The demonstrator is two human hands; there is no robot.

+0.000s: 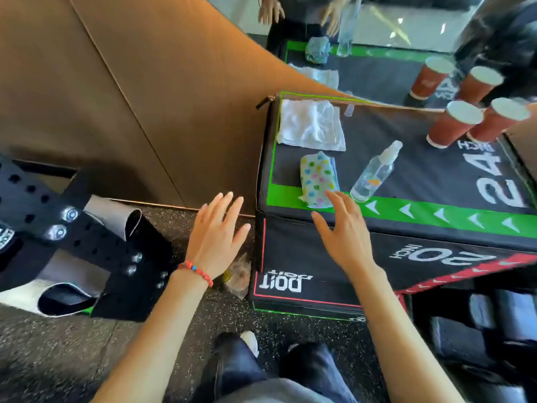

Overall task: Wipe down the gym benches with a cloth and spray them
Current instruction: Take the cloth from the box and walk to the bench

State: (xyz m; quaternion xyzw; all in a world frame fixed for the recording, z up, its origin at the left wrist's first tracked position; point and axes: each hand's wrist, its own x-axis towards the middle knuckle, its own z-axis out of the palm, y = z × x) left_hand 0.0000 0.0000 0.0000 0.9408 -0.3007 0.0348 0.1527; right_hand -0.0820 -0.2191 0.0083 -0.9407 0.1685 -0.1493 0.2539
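Black vinyl with a green border covers the top of a plyo box, marked "24 INCH" on top and "20 INCH" on its near side. On that top, near the front left corner, lies a folded cloth with coloured polka dots, its near end overlapping the green strip. Just beside it to the right stands a clear spray bottle, tilted in this wide-angle view, its white nozzle pointing away. Behind the dotted cloth, in the far left corner, a white towel lies folded flat. A small clear cap-like item sits at the far edge next to the towel; what it is cannot be told. Two red paper cups with white lids stand at the far right of the top.

The right hand reaches over the front edge of the box, fingers spread and relaxed, grasping nothing; its fingertips are at the near end of the dotted cloth, and whether they touch it cannot be told. The left hand, with a red bead bracelet at the wrist, hovers left of the box over the speckled rubber floor, fingers straight and apart, holding nothing.

A mirror behind the box reflects the cloths, bottle, cups and hands. At left stands black perforated gym equipment with bolts. A crumpled plastic bag lies on the floor against the box.
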